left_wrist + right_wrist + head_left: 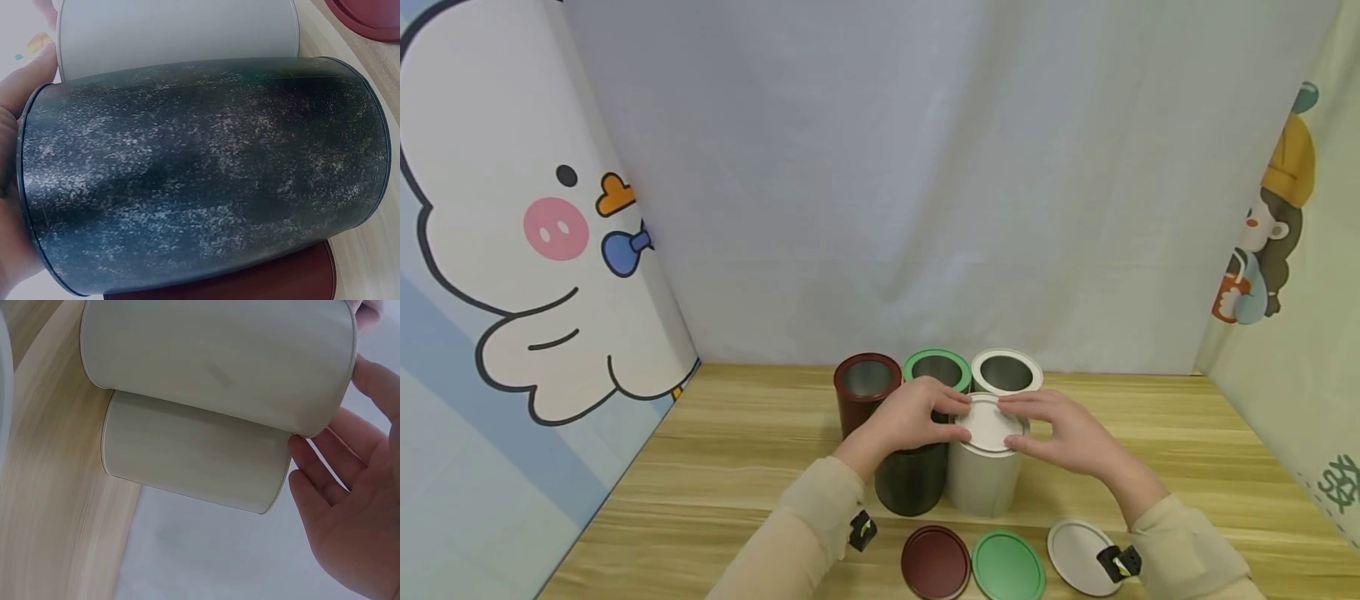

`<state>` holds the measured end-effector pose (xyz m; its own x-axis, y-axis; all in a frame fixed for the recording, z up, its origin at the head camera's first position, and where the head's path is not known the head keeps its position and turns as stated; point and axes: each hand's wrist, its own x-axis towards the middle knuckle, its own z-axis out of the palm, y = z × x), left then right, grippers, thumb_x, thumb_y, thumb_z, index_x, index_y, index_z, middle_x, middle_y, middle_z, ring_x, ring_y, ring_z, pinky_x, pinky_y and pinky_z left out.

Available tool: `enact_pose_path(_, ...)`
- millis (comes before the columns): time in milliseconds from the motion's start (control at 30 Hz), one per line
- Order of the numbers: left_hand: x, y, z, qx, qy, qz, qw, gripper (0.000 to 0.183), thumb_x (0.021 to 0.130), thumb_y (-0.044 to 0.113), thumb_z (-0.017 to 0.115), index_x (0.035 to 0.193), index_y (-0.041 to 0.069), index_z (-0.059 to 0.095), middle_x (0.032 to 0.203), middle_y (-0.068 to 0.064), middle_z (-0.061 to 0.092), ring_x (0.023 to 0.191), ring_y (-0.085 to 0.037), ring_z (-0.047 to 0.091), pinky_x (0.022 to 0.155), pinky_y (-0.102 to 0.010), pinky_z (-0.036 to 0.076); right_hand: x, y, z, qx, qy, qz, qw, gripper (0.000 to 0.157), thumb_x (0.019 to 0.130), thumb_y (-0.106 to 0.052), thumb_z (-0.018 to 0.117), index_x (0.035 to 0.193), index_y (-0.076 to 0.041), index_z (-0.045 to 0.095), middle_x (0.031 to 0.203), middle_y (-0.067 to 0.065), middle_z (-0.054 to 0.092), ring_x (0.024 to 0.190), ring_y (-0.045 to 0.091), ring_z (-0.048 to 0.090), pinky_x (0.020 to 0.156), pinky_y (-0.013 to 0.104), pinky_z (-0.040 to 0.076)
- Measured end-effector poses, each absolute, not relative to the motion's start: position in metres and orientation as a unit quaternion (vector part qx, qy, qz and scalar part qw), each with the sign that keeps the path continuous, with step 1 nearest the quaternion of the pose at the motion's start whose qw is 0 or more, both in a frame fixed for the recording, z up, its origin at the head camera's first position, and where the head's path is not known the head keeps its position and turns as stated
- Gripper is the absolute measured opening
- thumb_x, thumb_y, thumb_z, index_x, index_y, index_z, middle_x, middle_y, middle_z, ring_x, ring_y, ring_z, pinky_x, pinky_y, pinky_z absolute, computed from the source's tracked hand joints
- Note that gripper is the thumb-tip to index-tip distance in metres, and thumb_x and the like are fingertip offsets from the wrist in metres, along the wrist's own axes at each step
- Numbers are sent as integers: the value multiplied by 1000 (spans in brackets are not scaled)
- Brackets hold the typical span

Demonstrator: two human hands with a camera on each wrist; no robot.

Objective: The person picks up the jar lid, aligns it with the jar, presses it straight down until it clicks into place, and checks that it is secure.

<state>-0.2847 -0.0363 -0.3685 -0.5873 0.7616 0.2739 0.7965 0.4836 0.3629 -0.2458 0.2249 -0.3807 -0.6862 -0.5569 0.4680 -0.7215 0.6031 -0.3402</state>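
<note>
Curtained booth (880,183), cartoon-printed drapes (482,217), wood-grain table (737,467)

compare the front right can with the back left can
The front right can is white, the back left can dark red. The front right can has a white lid on top, held by the left hand and right hand; the back left can is open. Both stand upright on the wood-grain table.

Soft, even light fills the head view, shading only the folds of the pale curtain (850,167); in the left wrist view, bluish glare marks the black can (206,169), its sides bowed by lens distortion; the right wrist view dulls the white can (219,359)
</note>
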Motion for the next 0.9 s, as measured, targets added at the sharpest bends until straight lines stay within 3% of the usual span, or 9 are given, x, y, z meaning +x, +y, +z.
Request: enact_pose_path(900, -282, -31, -366, -401, -880, -255, -14, 41, 87, 25, 79, 123, 7, 70, 128, 0, 65, 121, -15, 59, 92, -21, 49, -244, 219, -370, 351, -900, 232, 115, 37, 82, -18, 81, 113, 0, 74, 122, 13, 67, 111, 38, 59, 92, 55, 47)
